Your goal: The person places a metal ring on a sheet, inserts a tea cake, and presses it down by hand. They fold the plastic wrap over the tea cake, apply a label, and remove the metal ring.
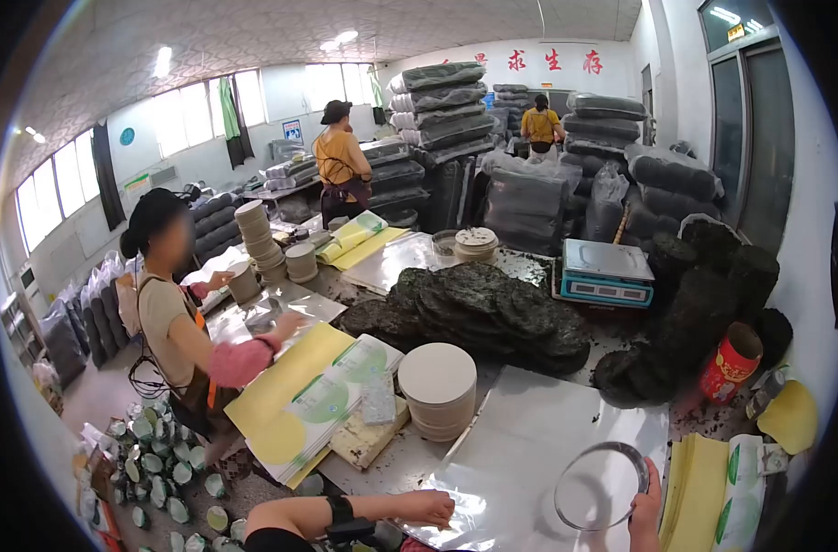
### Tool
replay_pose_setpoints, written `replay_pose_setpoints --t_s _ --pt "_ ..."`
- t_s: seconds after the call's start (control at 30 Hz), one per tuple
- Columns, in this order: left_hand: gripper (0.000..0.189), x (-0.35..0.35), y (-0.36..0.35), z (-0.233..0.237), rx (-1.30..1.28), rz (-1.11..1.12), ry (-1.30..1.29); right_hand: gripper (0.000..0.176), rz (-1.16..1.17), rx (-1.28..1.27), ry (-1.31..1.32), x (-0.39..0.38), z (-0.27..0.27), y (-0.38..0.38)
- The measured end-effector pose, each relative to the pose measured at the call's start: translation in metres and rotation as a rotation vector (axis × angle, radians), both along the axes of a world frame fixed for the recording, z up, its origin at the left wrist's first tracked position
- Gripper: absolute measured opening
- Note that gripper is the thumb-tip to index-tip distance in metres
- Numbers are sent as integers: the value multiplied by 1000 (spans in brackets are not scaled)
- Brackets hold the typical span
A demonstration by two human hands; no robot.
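In my right hand is a thin, shiny round hoop, gripped at its right edge and tilted over a silvery sheet on the table. The sheet shows through the hoop's middle. My left hand is over the near left part of the sheet, fingers curled in; its palm is hidden. A dark band circles my left wrist. Left of the sheet stands a stack of round pale discs. Behind the sheet lies a heap of dark, thin round sheets, which look like dried seaweed.
Printed yellow-and-white packaging lies left; more yellow packs are at right. A digital scale and red can stand beyond. A co-worker works at left; two others are farther back among bagged stacks.
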State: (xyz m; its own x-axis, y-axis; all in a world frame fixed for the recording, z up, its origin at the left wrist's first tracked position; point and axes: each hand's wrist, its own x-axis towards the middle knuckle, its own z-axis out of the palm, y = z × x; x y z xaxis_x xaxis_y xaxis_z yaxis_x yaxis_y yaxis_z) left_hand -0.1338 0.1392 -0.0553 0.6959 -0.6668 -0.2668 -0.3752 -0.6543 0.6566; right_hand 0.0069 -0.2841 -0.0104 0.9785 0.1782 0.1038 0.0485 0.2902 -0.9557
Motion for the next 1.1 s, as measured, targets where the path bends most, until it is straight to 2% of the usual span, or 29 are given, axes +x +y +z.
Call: replay_pose_setpoints --t_s 0.03,0.07,0.1,0.13,0.17,0.23,0.27,0.3,0.37,0.4,0.43,0.47,0.5,0.53,0.57,0.63,0.67,0.73,0.8,0.83,0.87,0.9,0.93,0.97,1.0,1.03,1.07,1.1 --pt "16 8 -3 11 160 -90 83 78 47 79 -71 -12 26 13" --pt "23 25 5 0 71 -139 176 78 181 72 -142 -28 55 43" --pt "26 47 10 -11 -147 -258 223 78 304 68 -195 -44 70 66" --pt "26 71 15 -24 -311 250 623 76 336 -363 -445 -49 50 75" --pt "24 100 2 15 -191 139 161 68 478 -443 -601 -68 65 101" --pt "19 120 -20 103 -218 425 -204 62 588 -553 -287 -85 30 126" --pt "22 102 -33 152 -433 510 -109 61 409 -455 -80 -73 -19 119" --pt "24 90 -32 163 -367 420 -226 61 233 -359 111 -64 -61 105" --pt "23 56 -30 163 -217 423 -203 65 -188 70 282 -47 -52 81" --pt "22 40 -28 152 -175 456 -142 63 -138 -293 122 -51 -53 63" --pt "21 29 -21 123 -116 550 -37 60 -74 -640 -27 -59 -56 48" --pt "21 20 -20 105 -7 552 -51 58 -2 -970 -169 -72 -63 41" --pt "22 13 -28 96 128 495 -55 55 371 -1022 -190 -100 -80 33" --pt "26 8 -37 88 170 413 -108 56 720 -837 -78 -113 -52 29" --pt "27 10 -39 59 256 294 -111 57 1048 -662 103 -127 -24 26" --pt "27 13 -56 38 335 120 -90 58 1315 188 615 -129 6 33" --pt "28 12 -57 36 317 106 -28 57 1332 -211 353 -132 -1 29" --pt "30 23 -50 45 297 75 74 55 1221 -981 -224 -129 -13 14" --pt "29 45 -27 88 203 152 153 54 877 -1672 -815 -124 -22 16" --pt "37 51 -25 126 -94 373 -108 52 906 -1406 -469 -109 -13 18" --pt "50 65 -5 141 -97 422 -396 51 909 -1130 -146 -81 9 11" --pt "52 74 10 162 -17 508 -553 49 888 -820 165 -58 27 6" --pt "55 85 19 176 63 593 -707 46 654 -699 -13 -16 19 2" --pt "56 93 24 171 193 632 -723 47 379 -780 -191 26 42 -1" --pt "58 96 31 159 326 673 -739 49 128 -873 -400 80 33 -11" --pt "59 100 36 149 459 714 -758 56 -26 -941 -347 127 30 -23" --pt "60 104 37 144 465 712 -730 67 -149 -911 -331 188 -6 -42" --pt "61 105 38 144 478 707 -702 72 -269 -830 -219 229 -21 -54"
